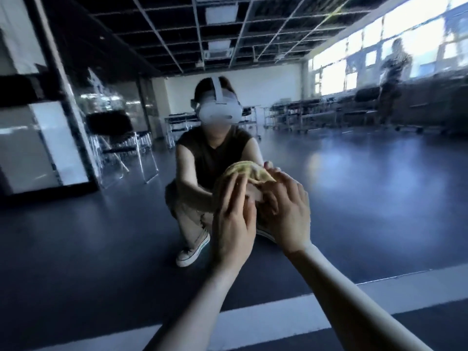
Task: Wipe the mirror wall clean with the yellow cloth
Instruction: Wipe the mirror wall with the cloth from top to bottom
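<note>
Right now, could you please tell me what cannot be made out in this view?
Head view only.
Yellow cloth: mostly covered by the left hand and right hand; only its top fold shows.
Mirror wall: smudges unreadable, because the view is dim and motion-blurred.
Reflected standing figure, far right: blurred.

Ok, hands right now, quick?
Left hand: open, fingers flat on the yellow cloth.
Right hand: gripping the yellow cloth at its edge.

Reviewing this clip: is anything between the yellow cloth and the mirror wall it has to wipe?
Nothing visible does. The left hand and right hand both have the yellow cloth bunched up right at the mirror wall, with no object between cloth and glass. Motion blur hides whether the cloth actually touches it.
</note>
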